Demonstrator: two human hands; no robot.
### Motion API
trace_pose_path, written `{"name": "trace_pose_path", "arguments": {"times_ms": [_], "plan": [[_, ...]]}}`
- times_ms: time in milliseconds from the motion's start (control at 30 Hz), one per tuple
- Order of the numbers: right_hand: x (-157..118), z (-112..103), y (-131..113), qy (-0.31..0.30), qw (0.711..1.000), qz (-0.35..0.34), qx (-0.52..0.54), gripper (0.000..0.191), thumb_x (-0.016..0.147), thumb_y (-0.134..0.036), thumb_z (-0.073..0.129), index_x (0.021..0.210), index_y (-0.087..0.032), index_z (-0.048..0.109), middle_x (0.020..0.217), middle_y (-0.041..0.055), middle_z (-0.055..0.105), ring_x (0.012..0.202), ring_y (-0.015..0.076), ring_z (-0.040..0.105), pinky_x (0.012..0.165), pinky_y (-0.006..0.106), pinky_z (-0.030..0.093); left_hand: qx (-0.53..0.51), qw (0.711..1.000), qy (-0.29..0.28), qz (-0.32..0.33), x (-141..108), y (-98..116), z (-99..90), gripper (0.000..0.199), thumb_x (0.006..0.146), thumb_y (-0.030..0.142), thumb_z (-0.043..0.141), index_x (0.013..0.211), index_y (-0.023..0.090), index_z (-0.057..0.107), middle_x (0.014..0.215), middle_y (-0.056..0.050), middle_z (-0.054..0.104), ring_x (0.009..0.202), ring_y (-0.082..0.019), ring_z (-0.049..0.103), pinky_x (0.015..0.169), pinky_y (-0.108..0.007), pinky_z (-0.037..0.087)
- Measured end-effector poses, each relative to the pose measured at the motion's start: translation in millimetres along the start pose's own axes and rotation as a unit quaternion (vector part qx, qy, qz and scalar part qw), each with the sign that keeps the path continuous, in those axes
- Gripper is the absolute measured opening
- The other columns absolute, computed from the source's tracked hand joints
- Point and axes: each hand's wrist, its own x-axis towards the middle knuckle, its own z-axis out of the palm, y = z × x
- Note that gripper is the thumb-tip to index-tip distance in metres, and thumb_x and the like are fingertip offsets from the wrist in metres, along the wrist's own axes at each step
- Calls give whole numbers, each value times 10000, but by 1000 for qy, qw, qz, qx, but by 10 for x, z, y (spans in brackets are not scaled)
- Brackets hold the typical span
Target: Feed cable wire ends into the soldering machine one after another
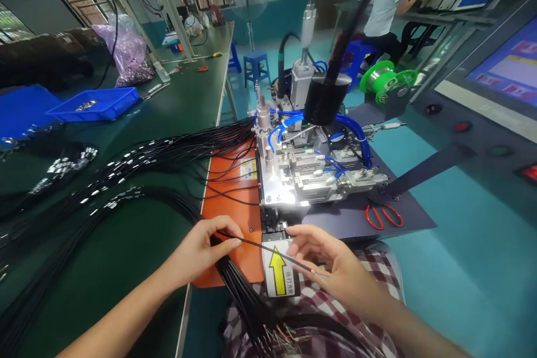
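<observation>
My left hand (213, 243) pinches a thin black cable (268, 248) between thumb and forefinger, above the orange plate (235, 215). From there the cable slants down to the right, and its pale end reaches my right hand (325, 260). The fingers of that hand are spread and loosely bent, with the cable lying across it rather than gripped. Under my left hand runs a thick bundle of black cables (241, 291), with coloured wire ends showing near my lap. Just ahead stands a metal machine (293, 173) with blue air tubes, and a yellow arrow label (277, 268) sits below its front.
More cable bundles (168, 148) with shiny ends lie on the green table (138, 235) at left, near a blue tray (96, 103). Red-handled scissors (382, 216) rest right of the machine. A green spool (384, 83) and a screen stand beyond. Another person (388, 3) sits behind.
</observation>
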Motion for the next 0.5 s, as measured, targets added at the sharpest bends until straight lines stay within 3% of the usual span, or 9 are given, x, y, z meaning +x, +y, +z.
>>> {"name": "trace_pose_path", "arguments": {"times_ms": [67, 167, 267, 367, 500], "plan": [[38, 29, -12, 31, 998, -47, 6, 263, 766, -200, 629, 1027, -205, 596, 865, 23, 642, 793, 147, 613, 750, 291, 512, 46, 998, 34, 2, -10, 56, 56, 98, 844, 239, 509, 800, 175, 569, 801, -19, 611, 776, -168, 557, 721, -289, 425], [91, 69, -55, 71, 994, -82, -7, 50, 776, -214, 633, 816, -185, 638, 731, 7, 631, 673, 136, 596, 646, 267, 499, 138, 984, 88, 65, -40, 204, 205, 111, 849, 241, 500, 937, 209, 559, 955, -42, 609, 923, -216, 538, 835, -356, 408], [124, 100, -74, 81, 993, -85, -27, 43, 797, -207, 615, 810, -183, 648, 711, 5, 633, 656, 140, 582, 637, 270, 477, 112, 984, 76, 116, -33, 419, 408, 359, 857, 253, 513, 1205, 264, 426, 1176, -58, 527, 1083, -228, 469, 900, -353, 392], [117, 77, -49, 67, 995, -63, -25, 37, 789, -193, 616, 780, -179, 650, 759, 14, 638, 702, 152, 583, 653, 270, 473, -5, 994, 3, 109, 48, 548, 595, 221, 907, 264, 446, 1127, 269, 465, 1038, -24, 562, 933, -170, 521, 795, -278, 427], [55, -47, -1, 65, 997, -16, 24, 106, 801, -240, 619, 889, -184, 637, 773, 13, 637, 699, 151, 597, 663, 271, 479, -106, 992, 9, 63, 166, 483, 730, 146, 922, 297, 428, 1025, 246, 517, 807, 11, 563, 721, -132, 509, 614, -232, 397]]}}
